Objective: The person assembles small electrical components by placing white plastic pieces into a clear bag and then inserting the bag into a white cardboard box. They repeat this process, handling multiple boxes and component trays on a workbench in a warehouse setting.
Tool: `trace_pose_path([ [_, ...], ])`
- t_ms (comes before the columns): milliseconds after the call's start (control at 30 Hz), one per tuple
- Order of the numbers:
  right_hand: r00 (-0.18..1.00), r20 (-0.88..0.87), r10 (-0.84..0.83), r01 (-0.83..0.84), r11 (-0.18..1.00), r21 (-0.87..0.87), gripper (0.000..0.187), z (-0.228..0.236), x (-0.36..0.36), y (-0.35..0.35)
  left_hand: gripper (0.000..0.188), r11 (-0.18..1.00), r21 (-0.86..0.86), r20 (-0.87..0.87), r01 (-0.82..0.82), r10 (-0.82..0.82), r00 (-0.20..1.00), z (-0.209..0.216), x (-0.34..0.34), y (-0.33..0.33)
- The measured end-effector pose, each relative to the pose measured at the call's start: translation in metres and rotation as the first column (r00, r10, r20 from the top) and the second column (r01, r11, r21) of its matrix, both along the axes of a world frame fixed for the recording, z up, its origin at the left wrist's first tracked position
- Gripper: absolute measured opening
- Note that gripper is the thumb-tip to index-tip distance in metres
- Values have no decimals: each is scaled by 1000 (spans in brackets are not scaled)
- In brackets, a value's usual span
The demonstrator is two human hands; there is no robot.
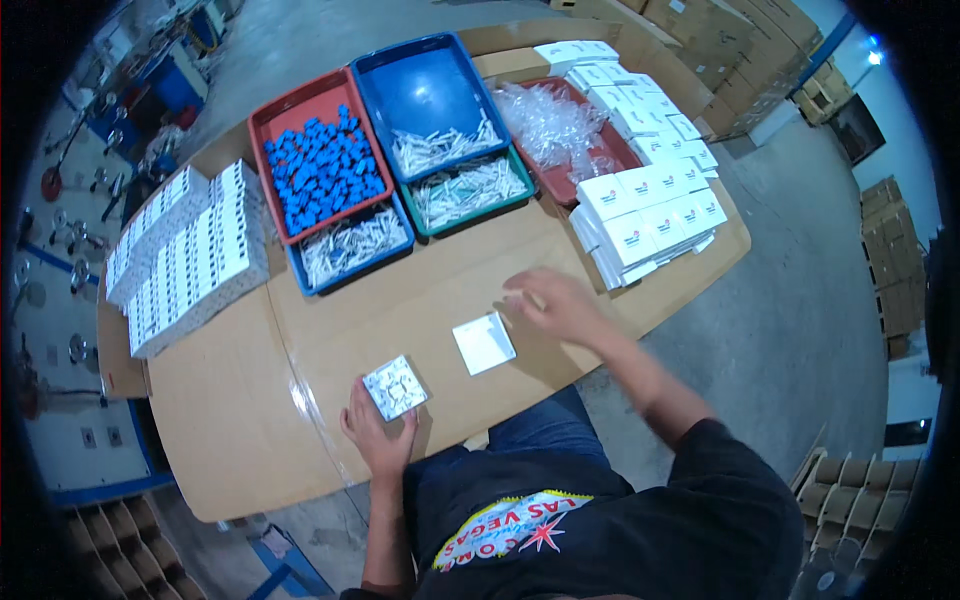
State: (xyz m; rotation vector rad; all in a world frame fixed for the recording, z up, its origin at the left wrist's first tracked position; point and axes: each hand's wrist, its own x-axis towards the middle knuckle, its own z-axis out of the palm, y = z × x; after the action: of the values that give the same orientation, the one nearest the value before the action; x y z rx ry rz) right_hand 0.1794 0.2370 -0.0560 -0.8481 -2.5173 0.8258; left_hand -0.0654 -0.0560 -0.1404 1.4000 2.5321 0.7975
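Note:
Near the table's front edge, my left hand is closed around the lower corner of a square white piece, thumb on one side and fingers on the other. Grey, moulded-looking detail covers the top face of this piece; its exact kind is too small to make out. To its right, a flat white square lies on the cardboard tabletop. Just beyond that square's right side hovers my right hand, slightly blurred. Its thumb and forefinger are apart, with nothing visible between them.
Blue small parts fill a red tray. White sticks lie in a blue tray, a green tray and a lower blue tray. Clear bags fill another red tray. White boxes stand right, stacked square pieces left.

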Motion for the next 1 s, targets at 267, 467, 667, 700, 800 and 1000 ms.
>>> trace_pose_path([
  [267,912,184,-367,273,877,395,27,50,5,294,101,1000,-19,14,21,-20,1000,12,2,5],
  [467,780,293,-554,396,798,455,33,9,-6,453,99,996,-90,9,7,-6,1000,11,1,6],
  [667,585,578,-569,256,806,533,35,-24,-35,475,95,983,-182,19,-3,6,1000,17,0,9],
  [700,534,620,-575,237,805,544,35,-28,-36,479,95,982,-189,9,-1,2,1000,16,-1,9],
  [800,552,627,-550,220,821,527,35,-35,-40,481,94,978,-206,-8,-2,1,1000,16,-1,10],
  [1000,666,425,-613,355,762,542,33,-39,-19,494,94,983,-183,-17,1,-5,1000,17,0,11],
])
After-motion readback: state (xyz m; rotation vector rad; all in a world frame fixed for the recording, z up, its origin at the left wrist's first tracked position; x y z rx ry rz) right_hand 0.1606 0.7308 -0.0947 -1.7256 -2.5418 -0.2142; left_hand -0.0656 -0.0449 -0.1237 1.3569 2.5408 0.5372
